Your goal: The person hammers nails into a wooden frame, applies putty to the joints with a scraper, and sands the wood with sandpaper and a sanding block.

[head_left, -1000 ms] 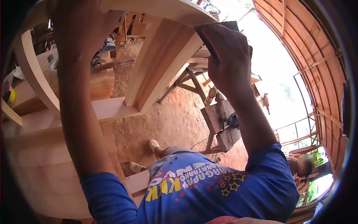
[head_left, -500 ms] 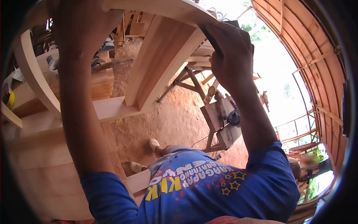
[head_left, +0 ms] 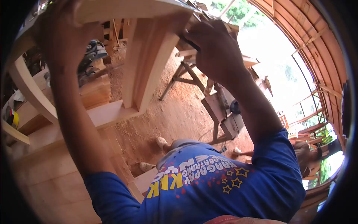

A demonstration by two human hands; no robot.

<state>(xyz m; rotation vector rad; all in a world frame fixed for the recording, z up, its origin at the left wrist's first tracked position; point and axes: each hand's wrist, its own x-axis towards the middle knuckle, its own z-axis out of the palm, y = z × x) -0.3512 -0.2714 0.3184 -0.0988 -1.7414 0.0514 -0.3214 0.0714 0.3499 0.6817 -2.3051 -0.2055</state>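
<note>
A pale curved wooden board [head_left: 126, 9] runs across the top of the view, joined to an upright wooden post [head_left: 143, 63]. My left hand [head_left: 65, 33] is closed around the board at the upper left; its fingers are blurred and partly cut off by the frame. By the board's right end, my right hand [head_left: 216, 48] is closed on a dark flat block [head_left: 191, 42], mostly hidden under the palm and fingers. The block lies against or very close to the wood; exact contact is blurred.
Another curved wooden piece [head_left: 31, 87] and a yellow-black tape measure [head_left: 12, 116] are at left. Power tools [head_left: 91, 56] sit on stacked wood. A wooden stand [head_left: 220, 112] is on the dirt floor. Another person [head_left: 307, 155] is at far right.
My right hand has moved left and slightly down with the dark block along the board. The left hand and board have shifted left in view, and the camera has tilted a little.
</note>
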